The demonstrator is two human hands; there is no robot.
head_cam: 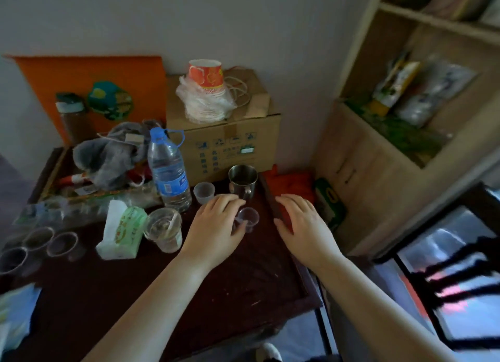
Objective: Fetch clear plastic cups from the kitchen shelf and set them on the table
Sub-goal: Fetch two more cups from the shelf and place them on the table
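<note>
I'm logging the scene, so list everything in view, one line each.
small clear cup: one, in the left grip, by the table's right edge
small cup: one, clear, behind the left hand
clear cups: about three, blurred, table's left edge
large clear cup: one, something white inside, table centre
metal mug: one, silver, before the box
water bottle: one, clear, blue cap
tissue pack: one, green and white
cardboard box: one, brown, against the wall
paper cups: one stack, red and white, on the box
table: one, dark wood
shelf: one, pale wood, right
left hand: around the small clear cup
right hand: open, at the table's right edge
</note>
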